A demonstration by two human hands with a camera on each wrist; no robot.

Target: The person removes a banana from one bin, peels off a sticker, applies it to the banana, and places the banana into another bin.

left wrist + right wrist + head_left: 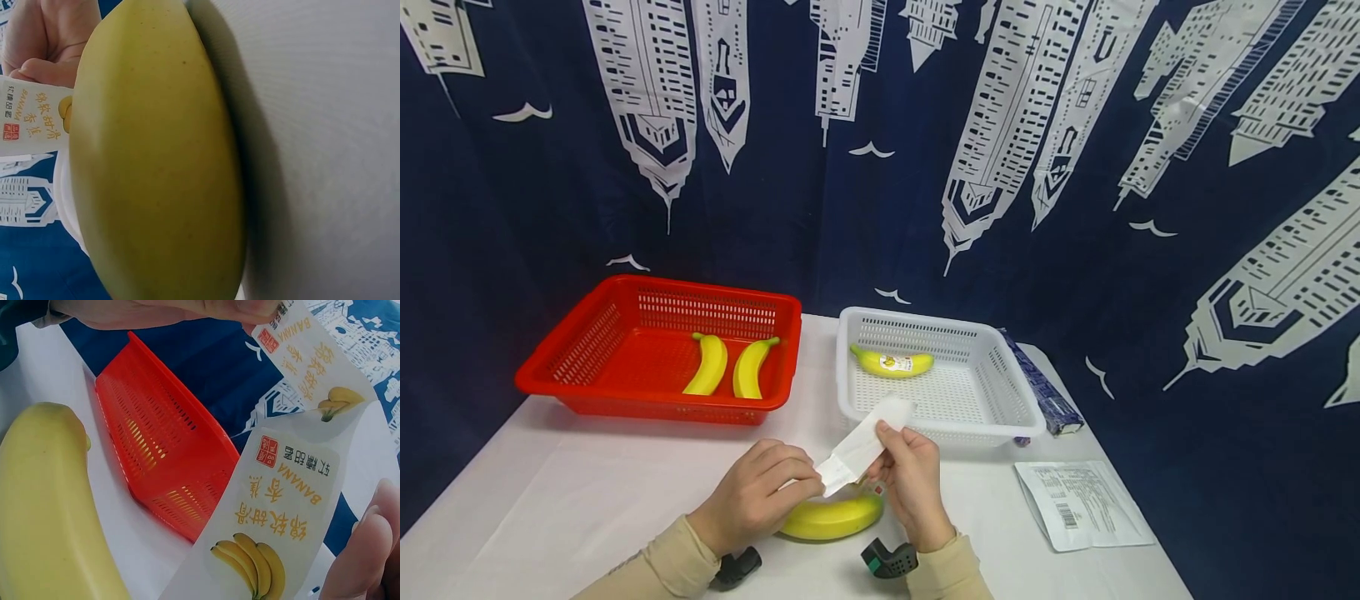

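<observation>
A strip of white banana stickers (859, 448) is stretched between both hands, above a yellow banana (835, 518) lying on the table. My left hand (766, 485) pinches the strip's lower left end. The right hand (916, 482) grips it farther up, thumb on top. In the right wrist view the strip (269, 506) shows printed banana pictures and orange lettering, with a crease between two labels. That same banana (156, 150) fills much of the left wrist view, close to the camera.
Two bananas (707, 367) lie in a red basket (595, 400) at the back left. A white basket (992, 392) holds one banana (893, 363) with a sticker. Behind it on the right is a dark blue patterned packet (1045, 392). A white pouch (1086, 504) lies at the right.
</observation>
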